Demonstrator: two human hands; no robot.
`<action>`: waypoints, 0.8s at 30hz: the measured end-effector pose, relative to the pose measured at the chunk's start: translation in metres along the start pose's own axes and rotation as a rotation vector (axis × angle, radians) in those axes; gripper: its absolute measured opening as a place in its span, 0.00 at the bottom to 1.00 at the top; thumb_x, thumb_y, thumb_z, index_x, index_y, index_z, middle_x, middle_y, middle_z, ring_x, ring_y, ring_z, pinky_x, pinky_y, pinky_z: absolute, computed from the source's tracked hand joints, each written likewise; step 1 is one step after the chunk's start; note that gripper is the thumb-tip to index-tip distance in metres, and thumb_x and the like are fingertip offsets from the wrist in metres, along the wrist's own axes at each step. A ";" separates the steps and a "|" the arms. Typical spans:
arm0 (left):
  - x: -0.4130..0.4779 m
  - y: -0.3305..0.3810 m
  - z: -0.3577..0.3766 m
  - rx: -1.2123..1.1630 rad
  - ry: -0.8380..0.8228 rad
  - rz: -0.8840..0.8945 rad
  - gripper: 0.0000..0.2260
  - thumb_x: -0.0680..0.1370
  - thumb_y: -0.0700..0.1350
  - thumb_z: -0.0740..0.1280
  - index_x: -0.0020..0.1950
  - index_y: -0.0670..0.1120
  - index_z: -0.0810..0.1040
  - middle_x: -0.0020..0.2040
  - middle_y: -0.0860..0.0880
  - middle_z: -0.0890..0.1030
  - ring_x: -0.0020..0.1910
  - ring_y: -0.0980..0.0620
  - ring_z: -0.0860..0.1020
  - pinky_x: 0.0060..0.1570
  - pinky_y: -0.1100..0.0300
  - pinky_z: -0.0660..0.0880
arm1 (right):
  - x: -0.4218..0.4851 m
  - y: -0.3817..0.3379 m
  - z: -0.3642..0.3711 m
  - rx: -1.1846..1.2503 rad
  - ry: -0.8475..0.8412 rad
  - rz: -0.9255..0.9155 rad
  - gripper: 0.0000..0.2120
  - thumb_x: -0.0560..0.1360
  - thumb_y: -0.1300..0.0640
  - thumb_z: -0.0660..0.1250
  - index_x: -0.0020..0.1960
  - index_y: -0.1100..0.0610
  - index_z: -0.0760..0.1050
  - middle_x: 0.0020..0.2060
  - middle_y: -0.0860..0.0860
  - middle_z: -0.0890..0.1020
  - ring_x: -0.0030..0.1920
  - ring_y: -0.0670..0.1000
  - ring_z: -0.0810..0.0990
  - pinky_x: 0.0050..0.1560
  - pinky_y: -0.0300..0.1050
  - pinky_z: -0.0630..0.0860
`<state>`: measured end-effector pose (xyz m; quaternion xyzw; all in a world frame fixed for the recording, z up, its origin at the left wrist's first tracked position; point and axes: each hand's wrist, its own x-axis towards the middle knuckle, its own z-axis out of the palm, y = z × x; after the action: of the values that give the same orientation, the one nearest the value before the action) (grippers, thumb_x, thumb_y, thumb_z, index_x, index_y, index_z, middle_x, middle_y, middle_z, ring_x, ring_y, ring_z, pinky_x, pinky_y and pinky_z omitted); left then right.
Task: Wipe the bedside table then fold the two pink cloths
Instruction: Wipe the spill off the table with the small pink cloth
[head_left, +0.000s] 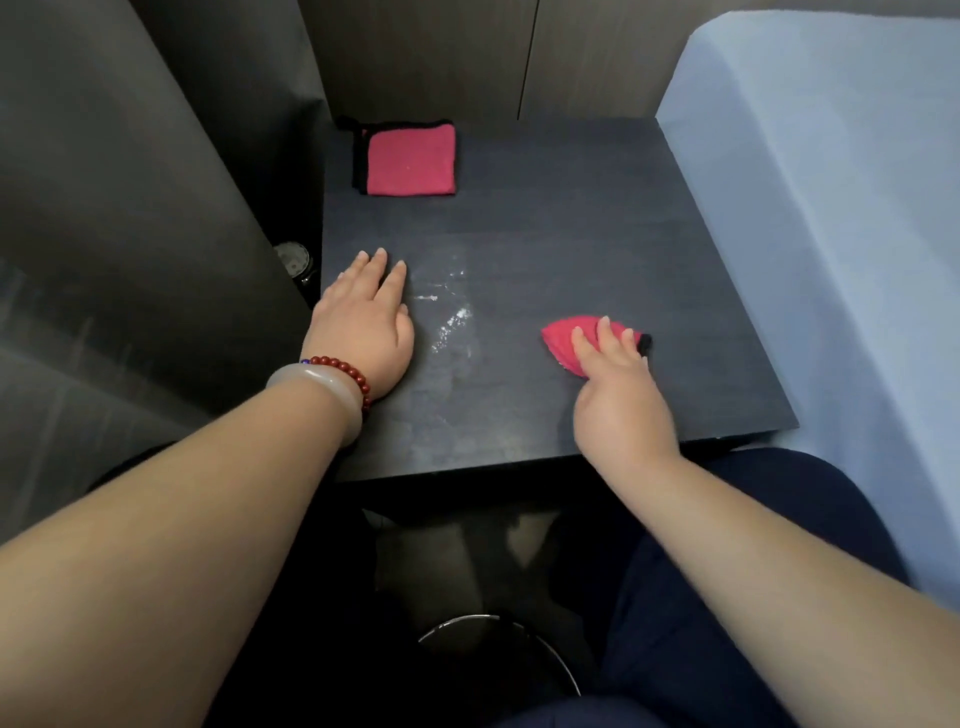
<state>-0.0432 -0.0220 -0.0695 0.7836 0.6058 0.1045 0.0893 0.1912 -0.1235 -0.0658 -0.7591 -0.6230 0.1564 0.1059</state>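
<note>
**White smear lies between the hands, left of the wiping cloth**

Head view: the right hand (615, 387) presses a bunched pink cloth (563, 340) flat against the dark desk (597, 244), fingers spread over the cloth and not pinching it. The left hand (366, 317) rests palm down on the desk with its fingers slightly apart, holding nothing. A patch of white residue (452, 312) sits between the two hands, just beside the left hand and well to the left of the cloth. It runs away from the person, roughly along the line of the left hand's fingers. The wiping is judged unfinished; the next stroke probably has to sweep the cloth leftward, across the streak's long axis. The second pink cloth (408, 158), black-edged and lying as a flat square, is beyond the left hand at the desk's far side, nearer that hand than the right.
</note>
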 end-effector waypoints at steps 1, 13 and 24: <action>0.000 0.000 0.000 -0.003 0.004 -0.001 0.23 0.81 0.45 0.54 0.77 0.44 0.61 0.78 0.44 0.58 0.77 0.46 0.53 0.75 0.52 0.49 | 0.000 -0.003 0.002 0.014 0.024 0.050 0.32 0.72 0.67 0.51 0.76 0.55 0.58 0.78 0.56 0.53 0.77 0.59 0.48 0.75 0.52 0.46; 0.002 -0.003 0.003 -0.022 0.014 0.005 0.23 0.81 0.45 0.54 0.77 0.44 0.62 0.78 0.44 0.60 0.77 0.46 0.54 0.75 0.51 0.50 | 0.008 0.007 -0.001 0.002 0.051 0.074 0.32 0.72 0.68 0.51 0.76 0.56 0.60 0.77 0.58 0.55 0.77 0.61 0.51 0.76 0.54 0.51; 0.002 -0.005 0.004 -0.046 0.022 0.013 0.22 0.81 0.45 0.55 0.76 0.44 0.63 0.77 0.43 0.61 0.77 0.45 0.55 0.75 0.51 0.51 | 0.005 -0.013 0.012 -0.014 0.032 -0.050 0.33 0.70 0.68 0.54 0.75 0.54 0.61 0.77 0.56 0.57 0.77 0.61 0.52 0.74 0.54 0.50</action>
<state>-0.0458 -0.0186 -0.0749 0.7842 0.5991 0.1275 0.0997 0.1754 -0.1160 -0.0732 -0.7465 -0.6410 0.1370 0.1145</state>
